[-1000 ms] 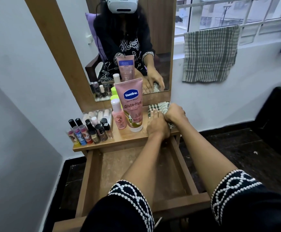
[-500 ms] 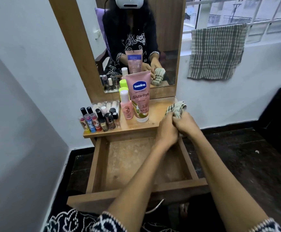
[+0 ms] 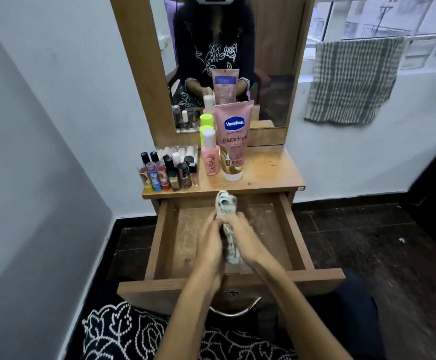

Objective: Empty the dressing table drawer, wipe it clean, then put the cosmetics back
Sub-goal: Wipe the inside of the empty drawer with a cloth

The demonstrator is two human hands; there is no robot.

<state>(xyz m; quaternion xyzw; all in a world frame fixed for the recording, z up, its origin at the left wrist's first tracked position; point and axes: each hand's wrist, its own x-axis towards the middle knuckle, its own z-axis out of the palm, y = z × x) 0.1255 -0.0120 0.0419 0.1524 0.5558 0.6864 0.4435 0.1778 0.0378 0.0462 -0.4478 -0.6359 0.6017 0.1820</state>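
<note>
Above the open, emptied wooden drawer point(image 3: 287, 229), the left hand point(image 3: 210, 245) and right hand point(image 3: 245, 241) both clutch a bunched green-checked cotton cloth point(image 3: 228, 224). Soft and limp, it probably wipes best wadded in one palm. The cosmetics wait on the worktop point(image 3: 269, 170).

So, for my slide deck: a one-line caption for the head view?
Both hands bunch a checked cloth over the emptied open drawer, cosmetics lined up on top.
</note>
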